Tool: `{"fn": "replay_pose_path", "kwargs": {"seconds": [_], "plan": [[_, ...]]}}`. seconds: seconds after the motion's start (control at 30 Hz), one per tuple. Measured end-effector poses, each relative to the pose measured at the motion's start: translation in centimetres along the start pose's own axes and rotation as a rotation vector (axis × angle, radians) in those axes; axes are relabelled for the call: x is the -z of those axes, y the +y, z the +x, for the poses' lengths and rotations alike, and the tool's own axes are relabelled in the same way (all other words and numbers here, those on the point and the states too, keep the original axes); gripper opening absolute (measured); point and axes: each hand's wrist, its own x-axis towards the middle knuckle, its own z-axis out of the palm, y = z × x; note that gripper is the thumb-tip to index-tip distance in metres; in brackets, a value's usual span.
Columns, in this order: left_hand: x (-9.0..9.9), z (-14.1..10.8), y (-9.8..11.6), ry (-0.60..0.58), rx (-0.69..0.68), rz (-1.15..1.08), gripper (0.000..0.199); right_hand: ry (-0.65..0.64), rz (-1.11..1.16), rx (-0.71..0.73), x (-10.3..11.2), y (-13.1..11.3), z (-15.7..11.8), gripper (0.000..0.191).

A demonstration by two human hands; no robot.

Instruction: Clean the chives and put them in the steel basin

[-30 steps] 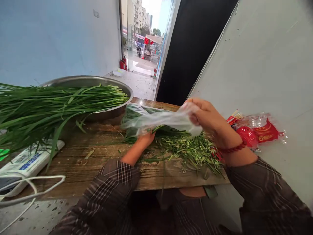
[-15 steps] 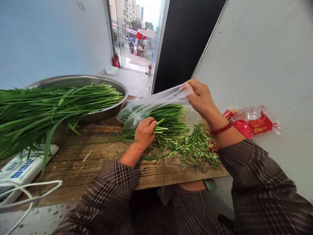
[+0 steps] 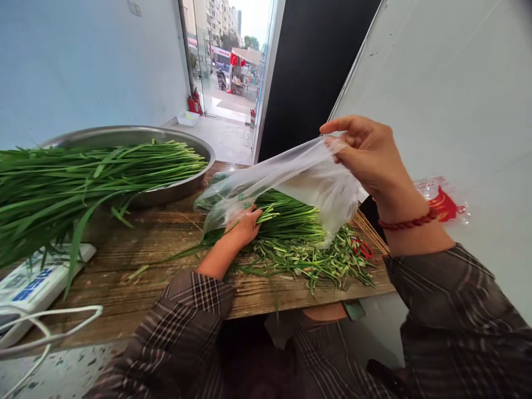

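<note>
My right hand [image 3: 361, 149] pinches the raised edge of a clear plastic bag [image 3: 286, 166] above the table. Inside and under the bag lies a bundle of green stalks [image 3: 291, 216], cut ends to the right. My left hand [image 3: 245, 226] is closed round a few stalks at the bag's near side; its fingertips are partly behind the plastic. Trimmed scraps [image 3: 324, 263] are heaped along the table's near edge. Red-handled scissors [image 3: 362, 247] lie at the right of the heap, partly covered.
A large metal basin [image 3: 178, 188] full of long green stalks [image 3: 124, 166] stands at the left on the wooden table [image 3: 153, 288]. Near it are a white scale [image 3: 45, 285] and white cable. Sticks [image 3: 372, 230] and a red package [image 3: 444, 205] are at the right.
My right hand has moved right and slightly up, pulling the bag edge wider over the bundle. My left hand has shifted slightly left, still round the stalks.
</note>
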Motion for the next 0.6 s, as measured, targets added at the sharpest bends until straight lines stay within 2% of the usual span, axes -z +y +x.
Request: {"fn": "replay_pose_path", "kwargs": {"seconds": [0.1,0.13,0.2,0.27,0.33,0.37,0.4,0.47,0.53,0.6], "plan": [[0.5,-0.3,0.4,-0.043,-0.129,0.180,0.011,0.141,-0.272,0.076,-1.0,4.4,2.0,0.019],[0.6,-0.5,0.6,-0.051,-0.163,0.229,0.011,0.152,-0.363,0.098,-1.4,5.9,2.4,0.021],[0.8,-0.7,1.1,-0.065,-0.201,0.287,0.011,0.069,-0.542,0.117,-2.1,8.7,2.7,0.025],[0.8,-0.8,1.3,-0.082,-0.195,0.285,0.011,-0.157,-0.656,0.112,-2.4,10.0,2.1,0.031],[0.7,-0.8,1.4,-0.104,-0.171,0.250,0.012,-0.347,-0.679,0.176,-2.3,9.4,0.5,0.050],[0.6,-0.9,1.4,-0.112,-0.161,0.234,0.012,-0.361,-0.674,0.241,-2.2,8.4,-0.6,0.063],[0.5,-0.9,1.3,-0.116,-0.151,0.222,0.013,-0.328,-0.675,0.297,-2.1,7.0,-2.0,0.069],[0.4,-0.9,1.2,-0.111,-0.143,0.208,0.013,-0.243,-0.650,0.363,-2.3,4.2,-5.0,0.058],[0.3,-0.9,1.0,-0.107,-0.146,0.203,0.013,-0.245,-0.524,0.438,-3.3,2.3,-7.9,0.040],[0.1,-0.9,1.0,-0.112,-0.151,0.205,0.014,-0.499,-0.335,0.493,-4.8,2.7,-10.0,0.035]]}}
